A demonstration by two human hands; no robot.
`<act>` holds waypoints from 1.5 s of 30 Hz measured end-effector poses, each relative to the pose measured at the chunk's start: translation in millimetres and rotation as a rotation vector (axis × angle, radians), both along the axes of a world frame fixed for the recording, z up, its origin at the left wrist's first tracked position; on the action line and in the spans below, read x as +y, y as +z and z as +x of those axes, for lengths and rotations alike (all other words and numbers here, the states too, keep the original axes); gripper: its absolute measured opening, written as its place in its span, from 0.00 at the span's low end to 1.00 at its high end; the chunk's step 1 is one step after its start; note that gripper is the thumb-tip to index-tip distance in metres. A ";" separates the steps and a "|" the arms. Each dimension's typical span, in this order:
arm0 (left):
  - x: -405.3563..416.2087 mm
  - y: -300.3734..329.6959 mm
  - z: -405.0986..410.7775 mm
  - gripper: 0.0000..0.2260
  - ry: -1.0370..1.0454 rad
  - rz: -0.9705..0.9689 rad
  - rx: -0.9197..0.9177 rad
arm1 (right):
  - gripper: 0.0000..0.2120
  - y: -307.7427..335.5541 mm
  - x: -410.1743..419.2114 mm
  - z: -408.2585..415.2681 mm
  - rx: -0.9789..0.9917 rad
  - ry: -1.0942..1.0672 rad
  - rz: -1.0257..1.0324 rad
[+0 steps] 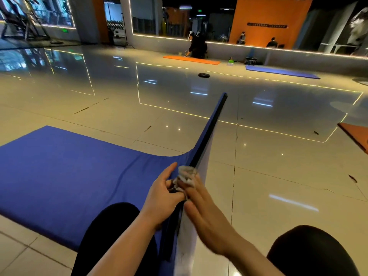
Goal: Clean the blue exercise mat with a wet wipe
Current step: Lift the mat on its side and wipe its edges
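I see the blue exercise mat point(59, 172) flat on the glossy tiled floor point(278, 176), its right edge lifted into a ridge showing a dark rim and pale underside. My left hand point(161, 200) pinches that edge; my right hand point(207, 216) presses a crumpled wet wipe point(186, 175) against it, fingers together.

Glossy tiled floor point(258, 166) carries the blue mat point(59, 172)
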State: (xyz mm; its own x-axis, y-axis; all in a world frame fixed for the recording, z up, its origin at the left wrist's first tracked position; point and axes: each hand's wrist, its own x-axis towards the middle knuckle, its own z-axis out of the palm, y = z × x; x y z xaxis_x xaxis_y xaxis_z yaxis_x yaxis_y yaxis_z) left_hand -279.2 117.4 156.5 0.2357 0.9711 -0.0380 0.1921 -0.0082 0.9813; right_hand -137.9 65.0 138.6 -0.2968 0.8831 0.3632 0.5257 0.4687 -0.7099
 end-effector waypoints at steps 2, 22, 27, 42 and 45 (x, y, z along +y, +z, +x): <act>-2.9 0.0 10.8 0.35 -0.016 -0.003 0.033 | 0.22 3.7 10.6 11.9 0.065 -0.029 -0.038; -61.5 2.7 -10.1 0.24 0.197 0.086 0.063 | 0.23 26.6 17.0 25.0 -0.196 0.042 0.042; -62.1 2.7 -10.8 0.21 0.170 0.051 0.006 | 0.25 27.1 52.2 69.4 -0.302 -0.292 0.002; -45.9 30.1 -0.7 0.29 0.115 0.133 -0.135 | 0.26 34.1 25.6 27.7 -0.214 -0.271 0.327; -49.1 35.2 -1.3 0.31 0.118 0.178 -0.104 | 0.27 39.8 45.6 58.3 -0.167 -0.397 0.252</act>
